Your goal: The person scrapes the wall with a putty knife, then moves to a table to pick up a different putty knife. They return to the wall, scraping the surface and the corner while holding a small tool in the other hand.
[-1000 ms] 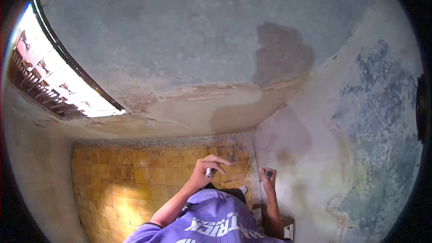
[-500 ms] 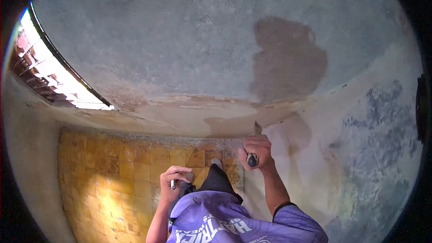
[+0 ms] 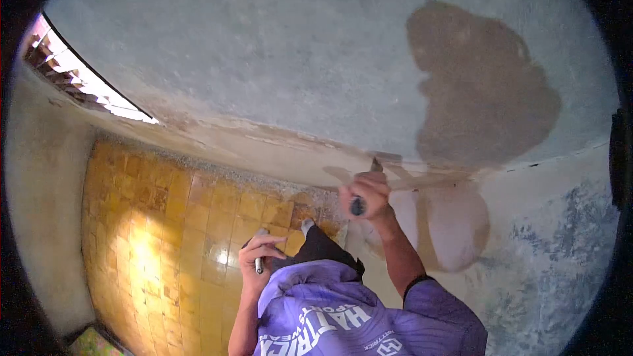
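Note:
My right hand [image 3: 366, 196] is wrapped round a scraper, its dark rounded handle end [image 3: 357, 206] toward me. The scraper's short metal blade [image 3: 376, 165] points away from me, right at the lower part of the wall [image 3: 310, 109], where the paint gives way to a pale, peeling band [image 3: 270, 137]. Lower left, my left hand [image 3: 259, 252] is held before my body, fingers bent around a slim white rod-shaped thing [image 3: 258, 265]. Most of that rod is hidden by the fingers.
My shadow [image 3: 484, 86] falls on the wall at the right. Yellow tiles [image 3: 178, 224] cover the floor, with a bright sunlit patch. A barred window opening [image 3: 86, 76] lies upper left. On the right, another wall [image 3: 560, 231] has flaking blue-grey paint. A colourful patterned thing [image 3: 95, 343] shows at bottom left.
My view has turned, so wall and floor edge now slope down to the right. My right hand has moved up and left with the scraper; the shadow appears larger and farther right.

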### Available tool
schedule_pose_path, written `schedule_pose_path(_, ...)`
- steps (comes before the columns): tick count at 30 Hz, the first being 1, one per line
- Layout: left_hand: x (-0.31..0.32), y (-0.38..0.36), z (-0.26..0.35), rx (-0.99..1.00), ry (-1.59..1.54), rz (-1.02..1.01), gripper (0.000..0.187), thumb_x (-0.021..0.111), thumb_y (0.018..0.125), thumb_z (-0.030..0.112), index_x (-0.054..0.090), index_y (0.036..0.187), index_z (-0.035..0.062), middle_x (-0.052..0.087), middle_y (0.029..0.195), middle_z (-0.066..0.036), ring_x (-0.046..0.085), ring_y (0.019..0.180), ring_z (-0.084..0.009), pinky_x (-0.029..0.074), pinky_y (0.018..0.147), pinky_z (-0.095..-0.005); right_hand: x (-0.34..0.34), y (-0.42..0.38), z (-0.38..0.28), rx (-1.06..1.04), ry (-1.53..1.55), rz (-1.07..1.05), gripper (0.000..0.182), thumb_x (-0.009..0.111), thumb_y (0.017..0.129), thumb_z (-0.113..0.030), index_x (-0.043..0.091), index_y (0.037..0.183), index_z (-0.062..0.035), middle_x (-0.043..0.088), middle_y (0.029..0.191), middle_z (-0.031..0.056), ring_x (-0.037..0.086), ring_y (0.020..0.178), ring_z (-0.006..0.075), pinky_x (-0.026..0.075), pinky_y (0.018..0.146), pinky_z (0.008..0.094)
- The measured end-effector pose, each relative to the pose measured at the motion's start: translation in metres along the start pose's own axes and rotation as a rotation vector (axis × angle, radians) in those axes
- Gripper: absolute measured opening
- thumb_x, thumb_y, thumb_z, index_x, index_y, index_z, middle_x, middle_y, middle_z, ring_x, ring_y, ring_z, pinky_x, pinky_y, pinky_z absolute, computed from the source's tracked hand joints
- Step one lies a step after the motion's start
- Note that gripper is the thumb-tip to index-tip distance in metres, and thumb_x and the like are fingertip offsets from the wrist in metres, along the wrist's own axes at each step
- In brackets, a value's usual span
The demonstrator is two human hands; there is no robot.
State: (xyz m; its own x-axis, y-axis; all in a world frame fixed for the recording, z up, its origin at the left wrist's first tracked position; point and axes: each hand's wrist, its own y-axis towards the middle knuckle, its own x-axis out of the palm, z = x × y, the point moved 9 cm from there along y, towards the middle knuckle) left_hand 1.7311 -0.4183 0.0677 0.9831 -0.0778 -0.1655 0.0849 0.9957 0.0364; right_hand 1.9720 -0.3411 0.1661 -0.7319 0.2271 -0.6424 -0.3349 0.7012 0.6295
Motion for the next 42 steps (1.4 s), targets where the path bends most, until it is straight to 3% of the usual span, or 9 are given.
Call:
schedule_pose_path(4, 0.02, -0.005, 0.004, 0.052, -0.004, 0.118, 0.033, 0.055, 0.063, -0.019, 0.074, 0.072, 0.0058, 0.074, 0.103, -0.009, 0.067, 0.095, -0.0251, 0.049, 0.085, -0.0341, -0.005, -0.008, -0.035, -0.176, 0.15, 0.02, 0.031, 0.068, 0.067, 0.001, 0.041, 0.055, -0.0076, 0.041, 0.054, 0.0073, 0.048, 0.045, 0.0261, 0.037, 0.043, 0.0364)
schedule_pose_path(8, 0.033, -0.013, -0.003, 0.025, -0.03, 0.144, 0.029, 0.057, 0.072, -0.017, 0.075, 0.083, 0.0034, 0.074, 0.105, -0.011, 0.066, 0.102, -0.026, 0.049, 0.087, -0.035, -0.008, -0.004, 0.004, -0.034, 0.042, -0.03, 0.023, 0.075, 0.069, -0.004, 0.054, 0.06, -0.0076, 0.056, 0.063, 0.0074, 0.061, 0.054, 0.0223, 0.047, 0.049, 0.0375)
schedule_pose_path(13, 0.034, -0.002, 0.012, 0.042, 0.081, 0.233, 0.026, 0.057, 0.084, -0.011, 0.073, 0.1, 0.0004, 0.072, 0.111, -0.014, 0.063, 0.108, -0.0262, 0.048, 0.088, -0.0344, -0.012, -0.015, -0.04, -0.246, 0.219, -0.118, 0.02, 0.07, 0.061, -0.016, 0.051, 0.06, -0.0089, 0.057, 0.064, 0.0063, 0.058, 0.056, 0.027, 0.045, 0.049, 0.0387)
schedule_pose_path(16, 0.022, 0.011, 0.016, 0.027, 0.02, 0.267, 0.023, 0.057, 0.088, -0.008, 0.072, 0.103, 0.0003, 0.07, 0.118, -0.015, 0.063, 0.109, -0.0262, 0.048, 0.089, -0.0335, 0.0, -0.017, 0.02, -0.15, 0.121, -0.119, 0.019, 0.071, 0.065, -0.003, 0.055, 0.06, -0.0098, 0.052, 0.06, 0.0059, 0.057, 0.05, 0.022, 0.042, 0.045, 0.0337)
schedule_pose_path(17, 0.02, 0.015, 0.02, 0.02, 0.019, 0.248, 0.023, 0.056, 0.09, -0.007, 0.07, 0.107, 0.0001, 0.068, 0.122, -0.015, 0.062, 0.112, -0.025, 0.048, 0.089, -0.032, 0.009, -0.017, 0.051, 0.057, 0.152, -0.031, 0.023, 0.072, 0.065, -0.005, 0.052, 0.058, -0.0112, 0.047, 0.056, 0.0043, 0.052, 0.047, 0.0215, 0.04, 0.042, 0.0346)
schedule_pose_path(22, 0.018, 0.009, 0.018, 0.021, 0.054, 0.302, 0.02, 0.057, 0.092, -0.005, 0.07, 0.107, 0.0006, 0.067, 0.123, -0.015, 0.061, 0.115, -0.026, 0.048, 0.09, -0.0328, 0.011, -0.024, -0.019, -0.242, 0.241, -0.186, 0.019, 0.074, 0.065, -0.018, 0.056, 0.064, -0.0127, 0.05, 0.057, 0.0028, 0.056, 0.05, 0.0251, 0.043, 0.045, 0.0386)
schedule_pose_path(28, 0.034, -0.029, -0.017, -0.112, 0.019, 0.345, 0.017, 0.058, 0.092, -0.005, 0.071, 0.101, -0.0002, 0.07, 0.117, -0.016, 0.063, 0.114, -0.0272, 0.049, 0.096, -0.0368, 0.02, -0.003, -0.025, -0.305, 0.174, -0.127, 0.027, 0.075, 0.075, -0.018, 0.053, 0.061, -0.0104, 0.05, 0.059, 0.0036, 0.054, 0.049, 0.0229, 0.042, 0.044, 0.0385)
schedule_pose_path(33, 0.032, -0.041, -0.01, -0.116, 0.03, 0.38, 0.015, 0.058, 0.092, -0.004, 0.071, 0.098, -0.0002, 0.07, 0.116, -0.015, 0.063, 0.115, -0.0285, 0.048, 0.099, -0.0384, -0.001, 0.009, -0.011, -0.192, 0.114, -0.146, 0.02, 0.075, 0.073, -0.02, 0.059, 0.067, -0.0087, 0.05, 0.059, 0.0042, 0.056, 0.053, 0.0232, 0.044, 0.048, 0.0381)
schedule_pose_path(42, 0.015, -0.048, -0.001, -0.031, 0.027, 0.475, 0.013, 0.059, 0.095, 0.005, 0.071, 0.097, -0.001, 0.07, 0.116, -0.016, 0.063, 0.115, -0.029, 0.048, 0.098, -0.0383, 0.024, -0.005, -0.034, -0.339, 0.186, -0.188, 0.018, 0.073, 0.067, -0.024, 0.061, 0.073, -0.0115, 0.053, 0.061, 0.0036, 0.058, 0.054, 0.0236, 0.045, 0.047, 0.0383)
